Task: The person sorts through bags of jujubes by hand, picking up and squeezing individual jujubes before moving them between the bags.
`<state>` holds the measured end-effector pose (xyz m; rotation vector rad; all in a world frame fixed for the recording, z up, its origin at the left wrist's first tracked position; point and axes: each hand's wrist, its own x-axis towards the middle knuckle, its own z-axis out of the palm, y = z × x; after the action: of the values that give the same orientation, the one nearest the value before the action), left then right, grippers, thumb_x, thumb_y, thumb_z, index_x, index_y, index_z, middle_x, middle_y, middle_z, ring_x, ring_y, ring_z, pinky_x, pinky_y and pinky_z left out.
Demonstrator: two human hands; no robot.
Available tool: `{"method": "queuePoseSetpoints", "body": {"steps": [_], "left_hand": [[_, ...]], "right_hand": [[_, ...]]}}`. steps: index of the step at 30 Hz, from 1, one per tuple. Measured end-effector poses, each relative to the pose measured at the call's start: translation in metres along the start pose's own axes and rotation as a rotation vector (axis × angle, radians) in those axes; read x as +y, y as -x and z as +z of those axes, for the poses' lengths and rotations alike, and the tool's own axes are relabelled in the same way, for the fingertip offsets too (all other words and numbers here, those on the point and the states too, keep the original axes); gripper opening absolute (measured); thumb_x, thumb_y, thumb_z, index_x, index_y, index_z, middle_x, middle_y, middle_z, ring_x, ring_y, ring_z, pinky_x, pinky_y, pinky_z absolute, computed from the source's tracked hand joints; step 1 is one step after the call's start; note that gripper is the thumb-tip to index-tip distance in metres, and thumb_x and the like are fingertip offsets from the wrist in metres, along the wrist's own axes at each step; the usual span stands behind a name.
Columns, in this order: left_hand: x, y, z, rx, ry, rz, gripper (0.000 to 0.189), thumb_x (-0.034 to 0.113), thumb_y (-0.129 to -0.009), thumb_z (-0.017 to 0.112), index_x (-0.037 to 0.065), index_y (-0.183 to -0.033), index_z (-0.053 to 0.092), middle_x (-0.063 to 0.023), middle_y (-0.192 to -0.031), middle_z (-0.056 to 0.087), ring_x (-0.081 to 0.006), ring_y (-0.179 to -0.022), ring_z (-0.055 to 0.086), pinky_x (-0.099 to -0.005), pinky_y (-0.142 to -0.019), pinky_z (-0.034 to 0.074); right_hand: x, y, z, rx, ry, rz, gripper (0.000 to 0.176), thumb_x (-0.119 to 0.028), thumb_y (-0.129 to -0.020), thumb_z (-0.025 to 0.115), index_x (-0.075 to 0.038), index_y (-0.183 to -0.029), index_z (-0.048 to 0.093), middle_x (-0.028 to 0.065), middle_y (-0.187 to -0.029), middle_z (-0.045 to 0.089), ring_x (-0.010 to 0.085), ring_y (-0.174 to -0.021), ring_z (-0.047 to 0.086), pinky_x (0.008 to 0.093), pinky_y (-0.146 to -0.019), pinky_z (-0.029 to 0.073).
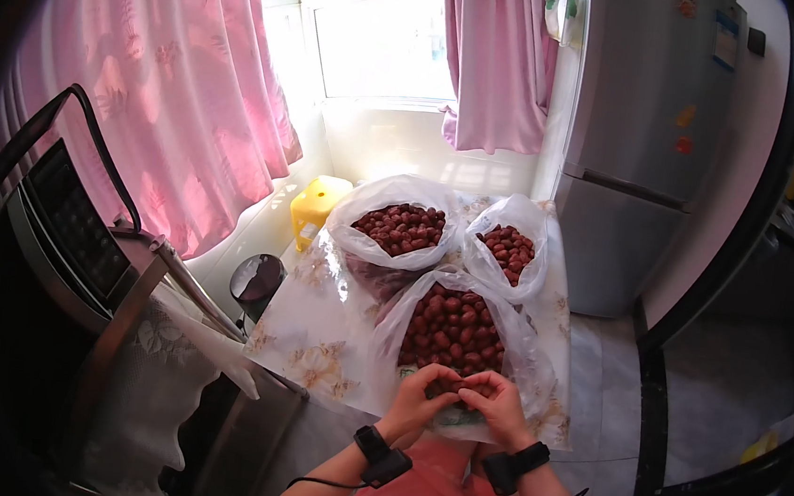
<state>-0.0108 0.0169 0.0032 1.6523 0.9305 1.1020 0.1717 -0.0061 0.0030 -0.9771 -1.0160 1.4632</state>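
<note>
My left hand (421,399) and my right hand (496,406) meet at the near side of the front plastic bag, fingertips bent inward and almost touching. Dark red dates (446,384) show between the curled fingers; how many are held is hidden. Just beyond my hands, the open clear bag (390,328) is full of red dates (452,324). Behind it on the left stands a bigger open bag (353,211) of red dates (401,228). A smaller bag (536,224) at the back right holds more dates (510,250). Each wrist wears a black strap with a cable.
The bags stand on a table with a floral cloth (316,359). A yellow stool (318,203) and a dark bin (257,281) are beyond its left side. A grey refrigerator (628,193) rises at the right. A chair with a cover (146,368) is at the left.
</note>
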Motion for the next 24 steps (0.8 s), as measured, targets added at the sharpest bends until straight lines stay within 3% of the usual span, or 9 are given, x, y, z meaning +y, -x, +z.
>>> {"method": "queuePoseSetpoints", "body": {"steps": [6,14,24], "left_hand": [[-0.004,0.000,-0.002,-0.004,0.015,0.010,0.028,0.004,-0.079,0.076,0.002,-0.104,0.065,-0.0049,-0.100,0.065,-0.0131,-0.092,0.062,-0.0269,-0.081,0.050],[0.002,0.001,-0.001,0.003,0.025,0.019,0.025,-0.005,-0.077,0.066,0.000,-0.101,0.064,-0.0070,-0.096,0.064,-0.0166,-0.090,0.063,-0.0280,-0.080,0.050],[0.002,0.002,0.000,0.015,-0.019,0.017,0.023,-0.007,-0.075,0.066,0.000,-0.097,0.064,-0.0076,-0.093,0.064,-0.0172,-0.088,0.063,-0.0285,-0.079,0.050]], "right_hand": [[-0.001,-0.001,-0.001,-0.005,0.007,0.024,0.022,-0.003,-0.086,0.074,-0.001,-0.105,0.064,0.0043,-0.092,0.070,0.0080,-0.080,0.063,0.0209,-0.070,0.050],[-0.005,0.001,0.001,-0.025,0.000,0.047,0.023,-0.003,-0.084,0.075,0.000,-0.105,0.065,0.0038,-0.092,0.069,0.0078,-0.081,0.063,0.0208,-0.072,0.050],[-0.003,0.001,-0.001,-0.032,0.009,0.036,0.020,-0.004,-0.085,0.075,0.001,-0.103,0.066,0.0040,-0.091,0.069,0.0084,-0.080,0.063,0.0216,-0.073,0.050]]}}
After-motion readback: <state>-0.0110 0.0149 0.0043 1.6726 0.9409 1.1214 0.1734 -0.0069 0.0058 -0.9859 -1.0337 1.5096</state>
